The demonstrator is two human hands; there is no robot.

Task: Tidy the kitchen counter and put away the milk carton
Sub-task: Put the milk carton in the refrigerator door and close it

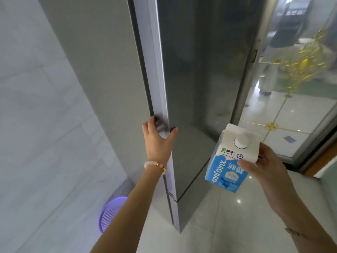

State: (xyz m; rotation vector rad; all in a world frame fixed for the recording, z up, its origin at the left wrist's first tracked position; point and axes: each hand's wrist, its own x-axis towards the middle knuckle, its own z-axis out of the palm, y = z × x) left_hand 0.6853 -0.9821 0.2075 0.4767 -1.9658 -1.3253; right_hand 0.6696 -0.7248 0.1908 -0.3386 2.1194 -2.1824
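Observation:
A tall grey fridge (197,73) fills the middle of the head view. My left hand (157,138) grips the left edge of its door (158,84), fingers curled around the edge at about waist height. A pink bead bracelet sits on that wrist. My right hand (268,168) holds a blue and white milk carton (231,157) with a white screw cap, upright and slightly tilted, in front of the fridge's lower right corner. The inside of the fridge is hidden.
A white tiled wall (40,106) stands close on the left. A purple mesh basket (111,212) sits on the floor beside the fridge. A sliding glass door (291,88) is at the right, with glossy white floor tiles (228,225) below.

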